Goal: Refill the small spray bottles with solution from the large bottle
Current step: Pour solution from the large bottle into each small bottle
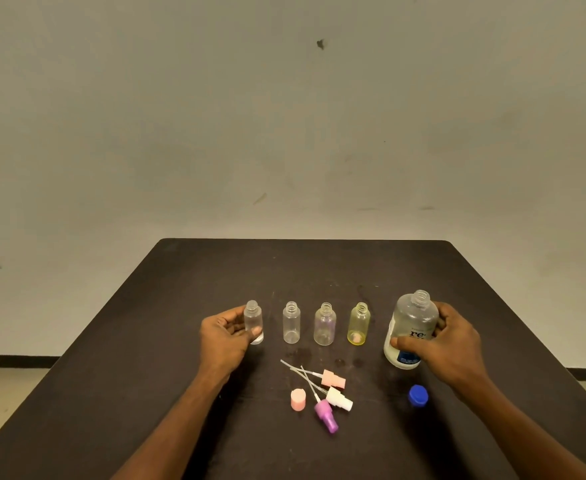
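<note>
dim, warm cast | soft focus | faint shadows | wide-angle bending at edges

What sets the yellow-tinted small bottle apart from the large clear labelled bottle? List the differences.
1. The yellow-tinted small plastic bottle is far smaller than the large clear labelled bottle.
2. The small one is tinted and unlabelled; the large one is colourless with a printed label.
3. The small one stands free and upright on the dark table; the right hand grips the large one, slightly tilted.

Both are uncapped and transparent.
</note>
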